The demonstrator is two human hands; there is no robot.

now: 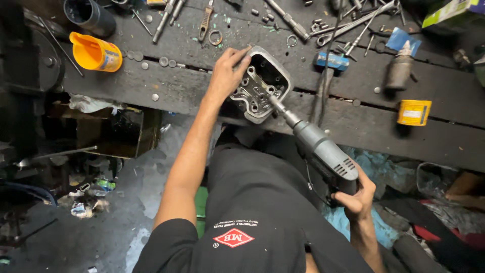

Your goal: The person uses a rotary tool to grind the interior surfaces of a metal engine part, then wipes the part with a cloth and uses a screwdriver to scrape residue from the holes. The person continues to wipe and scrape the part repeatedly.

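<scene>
With the left arm stretched straight forward, the left hand (226, 73) clasps the metal cylinder head (260, 83) lying on the dark counter (384, 116), while the right hand (356, 194), elbow bent, grips the grey power drill (321, 149) angled into it.

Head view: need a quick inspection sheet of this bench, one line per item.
Surface: dark, grimy wooden bench with gaps between its planks.
Job's things: metal engine part lies at the bench's near edge; grey electric drill has its bit down in the part.
Clutter: orange jug, yellow tin, blue box, wrenches, washers and rings scattered about.
Grippers: left hand grips the part's rim; right hand holds the drill's handle.
Cables: a dark cord runs across the bench past the blue box.
Surroundings: littered floor at left, blue sheet under the bench.
</scene>
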